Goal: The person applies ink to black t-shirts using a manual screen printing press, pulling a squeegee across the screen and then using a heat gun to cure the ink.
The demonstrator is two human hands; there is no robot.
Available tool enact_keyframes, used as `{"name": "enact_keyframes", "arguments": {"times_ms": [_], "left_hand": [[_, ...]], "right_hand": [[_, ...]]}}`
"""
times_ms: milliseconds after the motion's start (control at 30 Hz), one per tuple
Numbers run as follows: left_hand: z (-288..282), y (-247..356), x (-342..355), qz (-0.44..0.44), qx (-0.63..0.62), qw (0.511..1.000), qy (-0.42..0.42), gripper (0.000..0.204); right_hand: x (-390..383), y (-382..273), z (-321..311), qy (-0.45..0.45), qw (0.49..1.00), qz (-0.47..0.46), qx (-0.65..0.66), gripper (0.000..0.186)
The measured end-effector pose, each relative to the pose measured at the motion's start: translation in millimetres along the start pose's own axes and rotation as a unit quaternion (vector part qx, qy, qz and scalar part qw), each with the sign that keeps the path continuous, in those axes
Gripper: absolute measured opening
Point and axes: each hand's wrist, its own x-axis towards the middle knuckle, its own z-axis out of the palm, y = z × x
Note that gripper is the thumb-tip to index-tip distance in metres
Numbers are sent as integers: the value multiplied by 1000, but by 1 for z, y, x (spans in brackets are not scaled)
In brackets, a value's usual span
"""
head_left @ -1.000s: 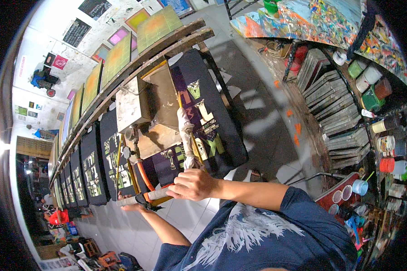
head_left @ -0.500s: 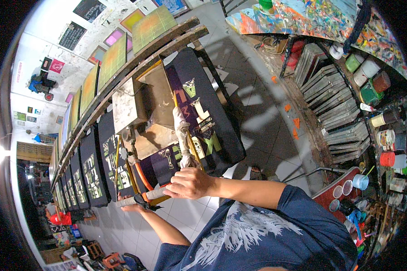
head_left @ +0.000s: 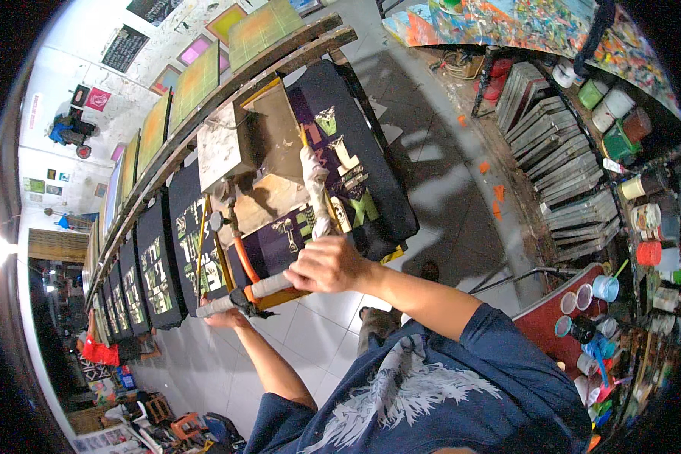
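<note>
My left hand [head_left: 223, 315] is closed around the left part of a tape-wrapped handle bar [head_left: 272, 284]. At that bar's right end, my right hand [head_left: 329, 265] is wrapped around the grip. The bar belongs to a metal box-shaped device [head_left: 223, 144] with an orange hose [head_left: 245, 259] and a yellow-edged frame. A second wrapped bar [head_left: 315, 185] runs along the frame's right side. Beneath the device lies a dark printed shirt [head_left: 382, 193], partly hidden by it. Its print shows pale, green and purple shapes.
More dark printed shirts [head_left: 157, 276] lie in a row to the left. A wooden rail [head_left: 204, 98] with greenish panels runs behind them. On the right are stacked frames [head_left: 552, 163], paint tubs [head_left: 647, 216] and a red table [head_left: 548, 325]. A person in red [head_left: 98, 349] is far left.
Both hands and the device have shifted away from me and slightly right over the shirt. The grip on the bar is unchanged. The whole view has also shifted a little.
</note>
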Motion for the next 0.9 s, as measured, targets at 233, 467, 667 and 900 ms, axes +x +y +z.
{"name": "enact_keyframes", "arguments": {"times_ms": [233, 467, 667, 900], "left_hand": [[-5, 2, 4, 75, 103, 985, -118, 26], [-7, 46, -24, -49, 129, 962, -236, 25], [-48, 81, -64, 6, 116, 955, -273, 24], [-93, 142, -100, -9, 134, 933, -335, 25]], "right_hand": [[8, -22, 7, 21, 996, 54, -69, 24], [1, -50, 14, 64, 965, 163, -193, 29], [-14, -68, -6, 48, 966, 169, -191, 29], [-61, -111, -44, 2, 959, 178, -220, 26]]}}
